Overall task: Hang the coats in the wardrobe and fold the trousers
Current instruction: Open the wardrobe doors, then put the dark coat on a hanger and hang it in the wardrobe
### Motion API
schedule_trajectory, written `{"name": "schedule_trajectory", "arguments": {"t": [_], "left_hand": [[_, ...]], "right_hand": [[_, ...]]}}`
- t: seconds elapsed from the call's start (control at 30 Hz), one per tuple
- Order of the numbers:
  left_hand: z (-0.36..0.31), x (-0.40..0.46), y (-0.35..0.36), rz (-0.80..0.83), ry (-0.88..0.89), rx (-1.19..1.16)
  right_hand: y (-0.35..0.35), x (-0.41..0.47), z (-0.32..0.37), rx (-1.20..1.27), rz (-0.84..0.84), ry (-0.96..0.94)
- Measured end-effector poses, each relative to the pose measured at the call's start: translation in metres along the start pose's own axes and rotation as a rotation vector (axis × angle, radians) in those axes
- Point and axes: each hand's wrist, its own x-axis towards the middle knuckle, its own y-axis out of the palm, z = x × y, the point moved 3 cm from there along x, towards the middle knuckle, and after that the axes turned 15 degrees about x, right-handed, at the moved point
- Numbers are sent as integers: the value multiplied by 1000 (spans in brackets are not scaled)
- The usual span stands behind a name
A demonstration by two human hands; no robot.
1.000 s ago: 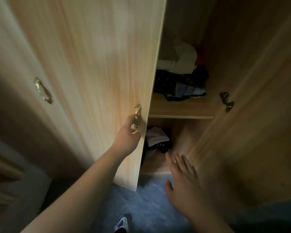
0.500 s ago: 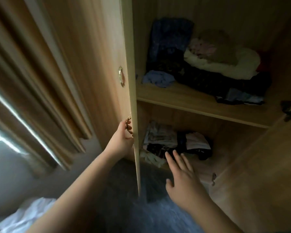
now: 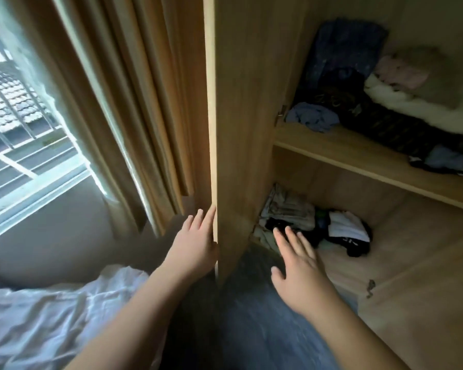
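The left hand (image 3: 195, 244) lies flat against the edge of the open wardrobe door (image 3: 241, 129), fingers straight. The right hand (image 3: 300, 265) hovers near the lower shelf, fingers spread wide, holding nothing. Folded clothes (image 3: 292, 212) sit there; more clothes are piled on the upper shelf (image 3: 358, 156). Curtain (image 3: 145, 102) hangs left.

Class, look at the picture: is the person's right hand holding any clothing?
No: the right hand hovers open with spread fingers before the lower shelf's clothes, gripping nothing.
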Motion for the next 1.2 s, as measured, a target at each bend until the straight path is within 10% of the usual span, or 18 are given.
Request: {"name": "schedule_trajectory", "arguments": {"t": [0.5, 1.2], "left_hand": [[-69, -55, 23, 156, 425, 189], [-399, -398, 104, 228, 1464, 359]], "right_hand": [[20, -104, -19, 7, -189, 407], [78, -604, -119, 282, -796, 1219]]}}
